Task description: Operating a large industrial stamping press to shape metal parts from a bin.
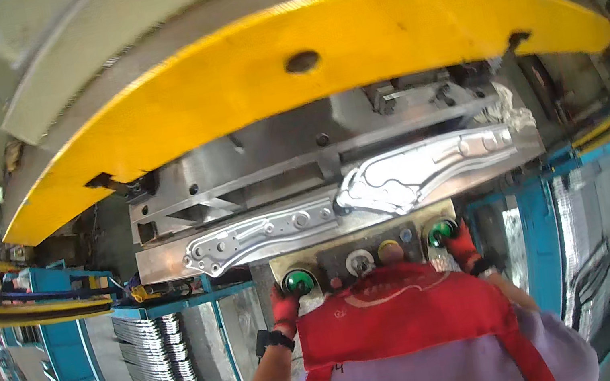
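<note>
**Both gloved hands on the green buttons of a press console**

Nearest the camera is the person's own chest, covered by a red apron (404, 312) over a pale lilac shirt. Both forearms run up from it. The left hand (285, 305), in a red glove with a dark band at the wrist, lies on the left green button (300, 280); the right hand (460, 241), gloved the same, lies on the right green button (440, 231). The fingers of each hand are curled down over the button, pressing on it rather than gripping anything.

The two buttons sit at opposite ends of a small control panel (364, 249), with a white-ringed knob (359, 262) and a yellowish button (389, 249) between them.

To the lower left a stack of stamped metal sheets (165, 370) stands in a blue rack (63, 347); a second rack of sheets (590, 254) is on the right.

Just beyond the panel lies the steel lower die (311, 226), carrying a long shaped sheet-metal part (400, 174). Above it hangs the upper tool block (297, 143) beneath the wide yellow press ram (284, 72).
</note>
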Demonstrator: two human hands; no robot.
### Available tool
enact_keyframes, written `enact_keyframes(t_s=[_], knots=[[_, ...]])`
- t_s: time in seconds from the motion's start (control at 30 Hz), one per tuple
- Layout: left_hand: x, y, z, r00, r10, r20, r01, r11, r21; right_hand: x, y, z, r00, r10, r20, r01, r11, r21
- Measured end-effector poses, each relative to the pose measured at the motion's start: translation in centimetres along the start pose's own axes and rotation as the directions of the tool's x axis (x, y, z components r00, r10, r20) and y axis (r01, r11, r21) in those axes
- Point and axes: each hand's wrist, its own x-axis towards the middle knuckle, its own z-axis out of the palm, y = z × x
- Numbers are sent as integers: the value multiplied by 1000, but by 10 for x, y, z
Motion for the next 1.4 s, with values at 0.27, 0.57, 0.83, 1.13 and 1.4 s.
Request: enact_keyframes(t_s=[0.27,0.57,0.83,1.13,1.4], knots=[[6,8,-6,979,-173,104,190,966,-178,1,-110,-71,927,-152,341,315,811,-493],[-4,33,-14,986,-69,149,111,949,-296,84,-218,-90,671,-593,445,612,103,-784],[-37,46,-28,982,-179,-58,165,966,-200,93,-210,-104,491,-718,493,750,61,-659],[-29,182,-105,804,490,-337,-471,870,142,12,-310,-113,638,-534,555,559,817,144],[88,379,-140,363,928,-87,-814,361,455,6,-432,-91,367,-664,651,70,718,693]])
